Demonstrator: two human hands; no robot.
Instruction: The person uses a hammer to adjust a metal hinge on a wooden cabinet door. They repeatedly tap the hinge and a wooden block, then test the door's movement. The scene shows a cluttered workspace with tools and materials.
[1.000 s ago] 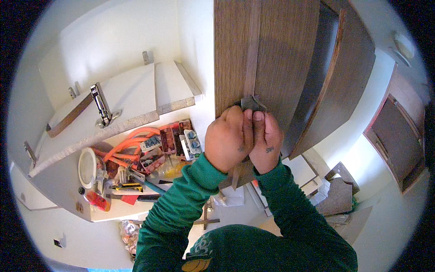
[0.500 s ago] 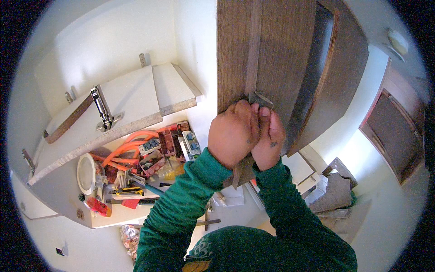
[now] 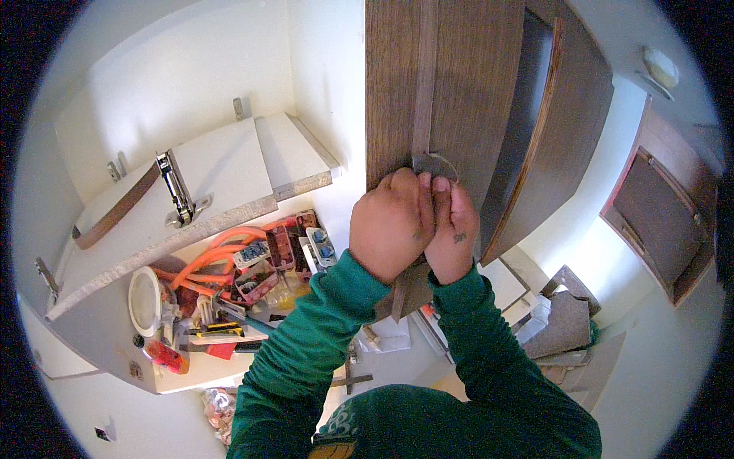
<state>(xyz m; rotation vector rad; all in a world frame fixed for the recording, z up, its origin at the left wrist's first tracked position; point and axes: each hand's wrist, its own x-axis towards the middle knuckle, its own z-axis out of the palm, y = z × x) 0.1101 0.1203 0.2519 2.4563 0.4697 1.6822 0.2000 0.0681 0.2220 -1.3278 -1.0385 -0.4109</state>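
Note:
Both my hands are closed side by side at a dark brown wood-grain panel (image 3: pixel 474 69), with their fingers touching each other. My left hand (image 3: pixel 391 218) and my right hand (image 3: pixel 453 226) grip a small flat grey piece, scraper-like (image 3: pixel 433 164), whose far edge shows beyond the fingertips. That edge lies against the panel, by the lower part of a narrow paler strip (image 3: pixel 424 84) running lengthwise. A thin curved line arcs from the grey piece on the right. The fingers hide the rest of it.
Left, a white cabinet board (image 3: pixel 222 161) carries a metal hinge (image 3: pixel 176 191) and a curled brown edging strip (image 3: pixel 118 206). Beneath lie orange hose (image 3: pixel 210 260), parts trays (image 3: pixel 256 279), a yellow-black cutter (image 3: pixel 218 329) and a red bottle (image 3: pixel 166 356). Board offcuts (image 3: pixel 562 329) lean at right.
The view has shifted a little. The grey piece sits slightly farther left along the fingertips and looks less tilted. Both hands keep their grip.

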